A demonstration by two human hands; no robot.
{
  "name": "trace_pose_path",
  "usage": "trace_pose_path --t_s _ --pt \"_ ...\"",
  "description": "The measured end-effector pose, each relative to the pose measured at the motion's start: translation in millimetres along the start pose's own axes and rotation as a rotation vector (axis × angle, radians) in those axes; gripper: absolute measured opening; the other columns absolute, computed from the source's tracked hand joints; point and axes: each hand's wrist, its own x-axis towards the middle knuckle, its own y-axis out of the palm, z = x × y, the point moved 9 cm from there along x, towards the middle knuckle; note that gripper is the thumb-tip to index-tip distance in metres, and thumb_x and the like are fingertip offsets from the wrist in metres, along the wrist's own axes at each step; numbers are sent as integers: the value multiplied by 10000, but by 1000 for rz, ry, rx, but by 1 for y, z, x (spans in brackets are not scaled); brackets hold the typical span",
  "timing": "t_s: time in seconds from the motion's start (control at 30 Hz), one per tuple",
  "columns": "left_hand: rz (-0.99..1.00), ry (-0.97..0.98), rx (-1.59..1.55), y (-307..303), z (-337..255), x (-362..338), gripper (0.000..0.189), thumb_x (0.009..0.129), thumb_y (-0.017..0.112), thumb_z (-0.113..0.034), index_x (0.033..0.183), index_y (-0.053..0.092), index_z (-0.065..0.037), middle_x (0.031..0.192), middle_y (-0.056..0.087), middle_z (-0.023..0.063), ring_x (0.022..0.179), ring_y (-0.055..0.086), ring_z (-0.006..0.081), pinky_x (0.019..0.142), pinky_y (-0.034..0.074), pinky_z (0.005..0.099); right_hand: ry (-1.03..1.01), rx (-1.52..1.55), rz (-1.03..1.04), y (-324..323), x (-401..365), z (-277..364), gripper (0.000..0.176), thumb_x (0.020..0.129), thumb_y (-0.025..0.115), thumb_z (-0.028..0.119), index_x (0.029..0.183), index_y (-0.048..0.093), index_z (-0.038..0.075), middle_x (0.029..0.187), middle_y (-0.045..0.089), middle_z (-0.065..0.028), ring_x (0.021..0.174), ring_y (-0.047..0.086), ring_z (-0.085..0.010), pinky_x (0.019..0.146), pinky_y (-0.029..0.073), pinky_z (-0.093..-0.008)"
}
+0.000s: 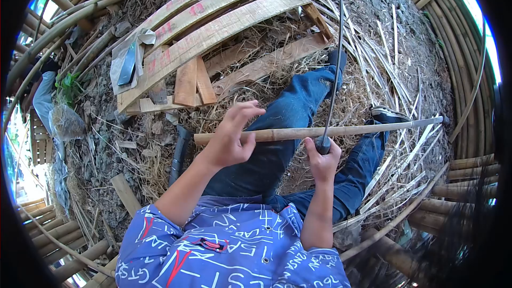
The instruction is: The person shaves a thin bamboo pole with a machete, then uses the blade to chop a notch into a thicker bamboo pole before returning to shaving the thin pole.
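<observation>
A long split bamboo strip (298,133) lies across my jeans-covered thighs, running from left of my left hand to the far right. My left hand (232,136) is over the strip close to its left end, fingers apart and slightly bent, with the thumb alongside the bamboo. In my right hand (322,162) is the dark handle of a machete (335,69). Its long, narrow blade points up and away from me, crossing in front of the strip.
A low slatted wooden rack (224,26) stands ahead, a phone (128,65) on its left corner. A dark tube-like object (180,152) lies by my left thigh. Thin bamboo slivers (392,69) and shavings cover the ground. Bamboo poles (464,69) wall the right side. Someone's legs (45,98) show far left.
</observation>
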Motion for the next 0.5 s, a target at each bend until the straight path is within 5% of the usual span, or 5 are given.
trace_pose_path --t_s 0.1,0.33,0.5 --pt "166 90 327 15 -13 0 437 704 723 -121 1113 577 -81 1094 571 144 1067 568 332 961 421 422 -24 -17 7 0 0 9 245 822 766 154 714 601 8 593 489 57 565 410 -44 512 338 -256" --pt "294 18 435 28 6 -17 315 743 769 -235 967 606 -85 849 604 71 842 621 277 757 479 405 -65 -52 13 -1 0 15 243 818 769 160 720 606 7 586 490 51 561 413 -43 505 335 -252" --pt "333 -4 432 29 9 -18 199 862 678 -244 957 591 -93 758 603 86 676 631 300 580 496 430 -54 -25 5 -2 -2 18 263 813 773 162 698 592 10 572 483 54 551 410 -42 497 332 -252"
